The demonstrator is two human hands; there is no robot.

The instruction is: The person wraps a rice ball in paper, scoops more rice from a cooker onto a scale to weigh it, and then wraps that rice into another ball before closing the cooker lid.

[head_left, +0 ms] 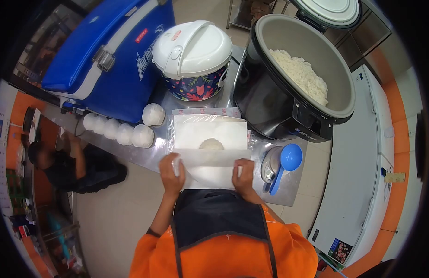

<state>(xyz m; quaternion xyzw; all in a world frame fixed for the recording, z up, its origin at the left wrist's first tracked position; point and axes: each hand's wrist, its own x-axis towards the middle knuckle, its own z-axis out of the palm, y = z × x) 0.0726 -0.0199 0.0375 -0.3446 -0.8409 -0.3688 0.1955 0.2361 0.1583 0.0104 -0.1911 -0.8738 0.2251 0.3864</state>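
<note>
A sheet of white wrapping paper (pixel 204 157) lies in front of me, its near part lifted and folded partly over a mound of white rice (pixel 211 143). My left hand (pixel 171 172) is closed on the left end of the folded edge. At the right end, my right hand (pixel 243 175) grips the same paper with curled fingers. The fold hides the near side of the rice. Underneath is a stack of white paper sheets (pixel 184 132) in clear plastic.
Several white wrapped bundles (pixel 124 133) line the left table edge beside a blue cooler box (pixel 117 60). A flowered rice container (pixel 196 83) stands behind. Right are a large open rice cooker (pixel 270 102) and a blue scoop (pixel 291 157) on a small scale (pixel 271 164). Another person (pixel 80 167) is at left.
</note>
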